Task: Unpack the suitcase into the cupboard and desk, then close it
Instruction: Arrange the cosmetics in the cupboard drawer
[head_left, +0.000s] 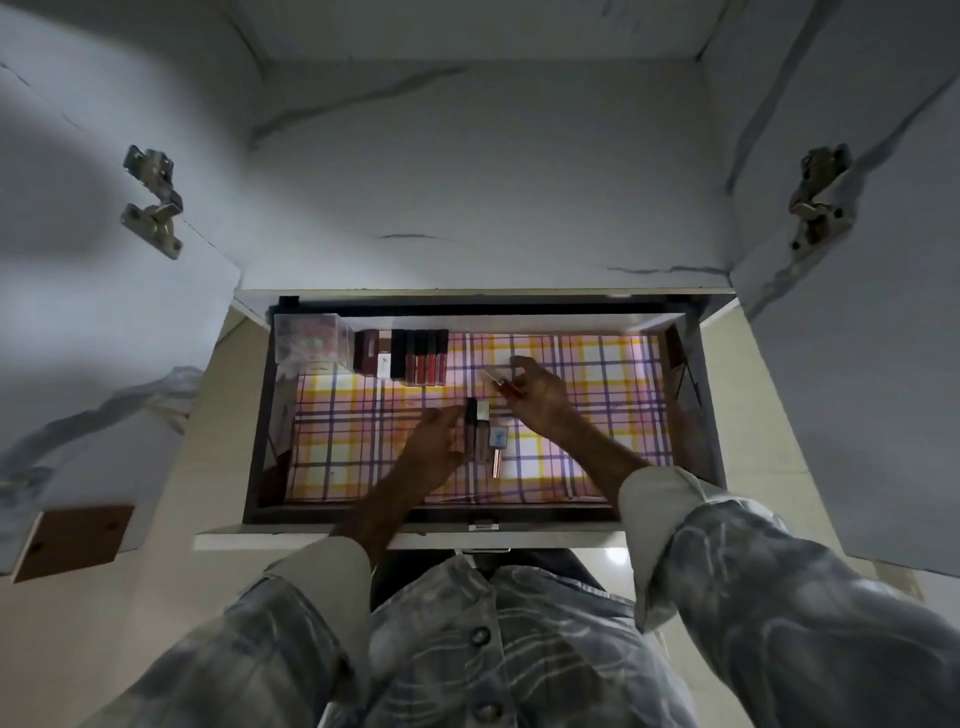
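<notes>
Both hands reach into an open drawer (262, 415) lined with pink, yellow and purple checked paper (597, 374). Right hand (540, 397) pinches a thin red-tipped cosmetic stick (501, 382) above the liner. Left hand (434, 441), fingers loosely curled, touches upright lip-gloss tubes (474, 431) mid-drawer; whether it grips them is unclear. More dark-capped red tubes (426, 358) line the back-left corner beside a clear box (309, 340). Labels are too small to read.
</notes>
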